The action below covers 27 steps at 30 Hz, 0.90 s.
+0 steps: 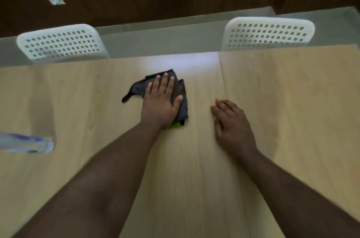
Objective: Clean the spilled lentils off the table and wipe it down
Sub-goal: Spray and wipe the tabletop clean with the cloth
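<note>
Both forearms reached out over the wooden table [194, 179]; my left hand [161, 99] lay flat, fingers straight, pressing the grey cloth [182, 89] down at mid-table. My right hand [231, 122] rested just beside it on bare wood, fingers loosely bent, holding nothing. Plastic bottle [27, 143] lay blurred at the left edge, two white chairs [62, 43] behind the table.

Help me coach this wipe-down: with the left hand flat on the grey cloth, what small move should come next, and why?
Probably slide the grey cloth sideways toward the seam between the two tabletops. The left hand already presses it flat with straight fingers, and the right hand rests on the table beside it, steadying. No lentils show on the wood, so only wiping seems left.
</note>
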### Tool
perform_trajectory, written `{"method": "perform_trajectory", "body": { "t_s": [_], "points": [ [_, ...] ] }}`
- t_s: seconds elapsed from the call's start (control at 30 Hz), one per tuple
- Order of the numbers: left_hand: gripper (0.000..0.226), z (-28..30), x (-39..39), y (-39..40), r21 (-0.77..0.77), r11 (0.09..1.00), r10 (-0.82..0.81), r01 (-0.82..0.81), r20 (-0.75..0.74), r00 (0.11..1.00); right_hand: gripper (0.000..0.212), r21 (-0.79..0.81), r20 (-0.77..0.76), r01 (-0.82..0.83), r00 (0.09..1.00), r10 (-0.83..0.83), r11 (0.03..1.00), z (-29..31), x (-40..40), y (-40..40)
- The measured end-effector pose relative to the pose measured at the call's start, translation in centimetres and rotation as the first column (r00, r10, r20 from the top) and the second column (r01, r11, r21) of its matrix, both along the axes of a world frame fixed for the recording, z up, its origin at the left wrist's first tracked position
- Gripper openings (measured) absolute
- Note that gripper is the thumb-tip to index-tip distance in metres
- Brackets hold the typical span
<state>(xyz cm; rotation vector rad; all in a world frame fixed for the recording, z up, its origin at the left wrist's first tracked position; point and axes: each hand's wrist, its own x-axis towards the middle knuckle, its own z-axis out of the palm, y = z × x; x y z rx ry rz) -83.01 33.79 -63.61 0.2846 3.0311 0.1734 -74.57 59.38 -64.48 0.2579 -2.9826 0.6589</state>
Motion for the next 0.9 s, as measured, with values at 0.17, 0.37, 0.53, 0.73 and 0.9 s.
{"method": "perform_trajectory", "body": {
  "t_s": [0.17,0.37,0.53,0.73,0.9],
  "points": [
    [0.079,0.1,-9.2,3.9,-0.019,1.000,0.003,-0.003,0.000,1.000,0.051,0.027,0.013,0.047,0.999,-0.047,0.999,-0.7,-0.9,0.0],
    [0.076,0.5,-7.7,9.4,0.019,0.992,-0.123,0.123,0.024,0.992,0.055,0.065,0.048,0.143,0.988,-0.146,0.988,-0.6,-1.1,0.2],
    [0.074,0.6,-2.8,8.7,0.040,0.953,-0.301,0.300,0.053,0.952,0.057,0.120,0.063,0.164,0.983,-0.172,0.979,-0.2,-1.0,0.2],
    [0.074,0.9,-12.0,10.6,0.001,0.975,-0.221,0.221,0.020,0.975,0.057,0.106,0.027,0.181,0.982,-0.184,0.978,-0.4,-1.3,0.1],
    [0.074,0.6,-12.2,12.4,-0.002,0.977,-0.213,0.213,0.008,0.977,0.057,0.013,-0.061,0.227,0.972,-0.226,0.974,-1.1,-1.1,0.3]
  ]
}}
